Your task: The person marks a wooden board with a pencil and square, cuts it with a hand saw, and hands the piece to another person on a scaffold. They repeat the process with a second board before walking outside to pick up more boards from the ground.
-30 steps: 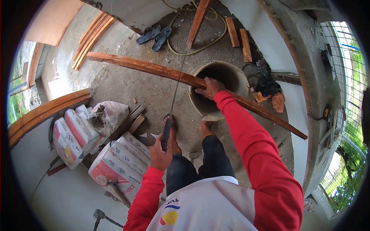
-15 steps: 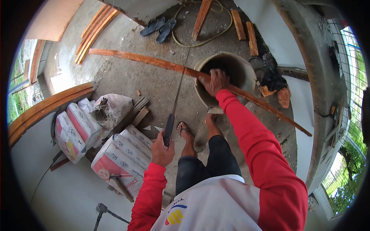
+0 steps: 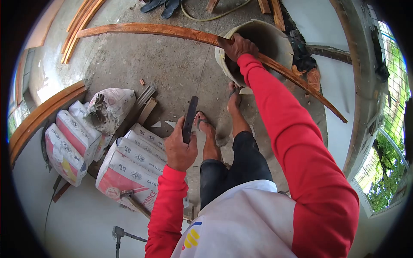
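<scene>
My left hand point(image 3: 180, 149) is closed around the black handle point(image 3: 190, 119) of a handsaw. The saw's thin blade point(image 3: 202, 74) points away from me, nearly edge-on, and shows as far as the near edge of a long reddish-brown wood strip point(image 3: 150, 29). Fingers wrapped over that strip, my right hand point(image 3: 241, 47) grips it above a large pale bucket point(image 3: 287, 47). The strip lies across the bucket's mouth and sticks out on both sides, its narrow right end reaching toward the wall.
Cement bags point(image 3: 124, 165) are stacked at left, a hammer point(image 3: 135, 202) on them. More wood strips point(image 3: 81, 28) lie at far left. Slippers point(image 3: 171, 8) and a hose point(image 3: 202, 19) are on the floor ahead. Dark cloth point(image 3: 303, 56) lies right of the bucket.
The view has tilted, so the strip and bucket sit higher. The saw blade, which crossed over the strip, now shows only up to its near edge. Both hands keep their grips.
</scene>
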{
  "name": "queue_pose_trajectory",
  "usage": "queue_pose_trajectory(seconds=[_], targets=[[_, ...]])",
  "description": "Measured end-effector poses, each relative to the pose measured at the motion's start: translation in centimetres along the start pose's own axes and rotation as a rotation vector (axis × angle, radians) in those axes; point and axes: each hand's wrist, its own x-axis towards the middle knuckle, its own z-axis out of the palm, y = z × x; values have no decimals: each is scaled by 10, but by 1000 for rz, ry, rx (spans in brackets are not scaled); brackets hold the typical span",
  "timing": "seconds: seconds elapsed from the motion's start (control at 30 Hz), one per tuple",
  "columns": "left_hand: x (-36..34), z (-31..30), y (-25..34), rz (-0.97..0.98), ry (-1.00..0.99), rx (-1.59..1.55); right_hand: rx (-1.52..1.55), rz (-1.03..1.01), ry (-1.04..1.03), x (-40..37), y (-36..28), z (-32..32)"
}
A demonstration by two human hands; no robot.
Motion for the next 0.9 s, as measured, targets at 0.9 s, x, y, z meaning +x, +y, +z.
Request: queue_pose_trajectory(seconds=[0.9], targets=[[-37,2,16,-80,-53,-66,-25,65,-33,5,-6,0]])
